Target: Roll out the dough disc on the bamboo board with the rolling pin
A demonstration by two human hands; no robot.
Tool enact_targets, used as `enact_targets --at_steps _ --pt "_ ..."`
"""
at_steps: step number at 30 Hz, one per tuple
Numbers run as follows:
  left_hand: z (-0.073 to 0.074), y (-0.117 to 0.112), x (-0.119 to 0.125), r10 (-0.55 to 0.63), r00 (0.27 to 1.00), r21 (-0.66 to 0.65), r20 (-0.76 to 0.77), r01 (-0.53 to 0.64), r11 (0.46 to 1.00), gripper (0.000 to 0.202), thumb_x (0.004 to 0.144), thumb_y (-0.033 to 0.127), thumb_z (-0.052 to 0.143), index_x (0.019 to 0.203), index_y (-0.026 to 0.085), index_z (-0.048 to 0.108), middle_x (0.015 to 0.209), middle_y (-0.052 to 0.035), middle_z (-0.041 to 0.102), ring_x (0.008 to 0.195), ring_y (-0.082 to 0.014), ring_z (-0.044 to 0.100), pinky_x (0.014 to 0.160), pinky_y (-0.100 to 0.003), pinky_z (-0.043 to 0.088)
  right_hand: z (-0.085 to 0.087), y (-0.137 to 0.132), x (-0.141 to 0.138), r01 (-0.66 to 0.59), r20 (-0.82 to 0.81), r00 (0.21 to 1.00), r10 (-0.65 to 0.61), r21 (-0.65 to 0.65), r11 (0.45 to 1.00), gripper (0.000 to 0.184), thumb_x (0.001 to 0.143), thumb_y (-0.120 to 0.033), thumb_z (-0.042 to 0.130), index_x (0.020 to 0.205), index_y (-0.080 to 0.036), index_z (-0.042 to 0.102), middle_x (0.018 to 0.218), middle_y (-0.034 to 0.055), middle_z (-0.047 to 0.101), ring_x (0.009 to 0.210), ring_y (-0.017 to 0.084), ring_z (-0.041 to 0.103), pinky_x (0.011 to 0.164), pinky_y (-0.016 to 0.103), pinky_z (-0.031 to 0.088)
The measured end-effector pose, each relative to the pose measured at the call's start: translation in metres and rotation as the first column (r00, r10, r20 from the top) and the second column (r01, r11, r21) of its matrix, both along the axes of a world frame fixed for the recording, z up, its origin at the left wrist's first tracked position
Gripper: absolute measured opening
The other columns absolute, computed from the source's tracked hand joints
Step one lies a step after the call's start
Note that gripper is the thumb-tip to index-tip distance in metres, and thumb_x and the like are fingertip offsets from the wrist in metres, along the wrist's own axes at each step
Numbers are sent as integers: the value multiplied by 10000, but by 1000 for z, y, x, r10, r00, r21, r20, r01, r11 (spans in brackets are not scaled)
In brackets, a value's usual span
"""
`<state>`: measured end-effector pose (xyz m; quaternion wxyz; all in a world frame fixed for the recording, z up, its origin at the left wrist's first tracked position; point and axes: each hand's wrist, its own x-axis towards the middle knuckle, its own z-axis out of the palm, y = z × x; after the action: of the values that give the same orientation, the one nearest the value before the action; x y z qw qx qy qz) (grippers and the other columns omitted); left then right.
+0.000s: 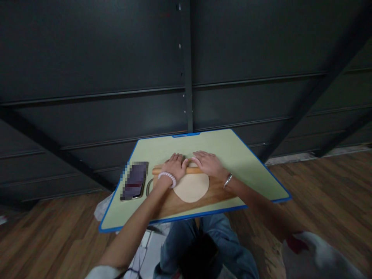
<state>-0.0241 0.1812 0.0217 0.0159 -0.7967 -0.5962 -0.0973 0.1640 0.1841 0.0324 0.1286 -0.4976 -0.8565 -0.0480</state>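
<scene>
Flat-rolling step, by the look of it. Round of dough [192, 189] lies on a wooden board [167, 207] on the green, blue-edged tabletop [252, 174], in front of the person. Rolling pin [193, 170] sits crosswise over the dough's far part; some dough shows beyond it. Left hand [175, 166] on the pin's left part, right hand [211, 164] toward its right end. Grip on both: laid flat over the pin, fingers stretched forward and not visibly curled round it; thumbs point inward. Phone [135, 181] left of the board, apart from the dough. Next move likely calls for even pressure from both palms, pin kept level.
</scene>
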Motion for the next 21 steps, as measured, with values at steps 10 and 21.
enact_targets --at_steps 10,21 --pt "7 23 1 22 1000 -121 -14 -24 992 449 940 367 234 1181 138 535 1308 -137 547 1240 -247 468 1008 -433 382 5 33 -2 -7 26 1000 9 -98 995 378 1011 -270 253 1111 -136 593 1135 117 655 1080 168 579 944 281 388" --pt "5 -28 -12 -197 979 -67 -54 194 979 515 948 367 212 1352 140 437 1458 -108 401 1373 -208 308 1126 -412 236 -9 -44 -5 170 -114 979 -168 8 985 446 1001 -317 220 1176 -137 588 1241 129 609 1203 180 503 1007 308 346"
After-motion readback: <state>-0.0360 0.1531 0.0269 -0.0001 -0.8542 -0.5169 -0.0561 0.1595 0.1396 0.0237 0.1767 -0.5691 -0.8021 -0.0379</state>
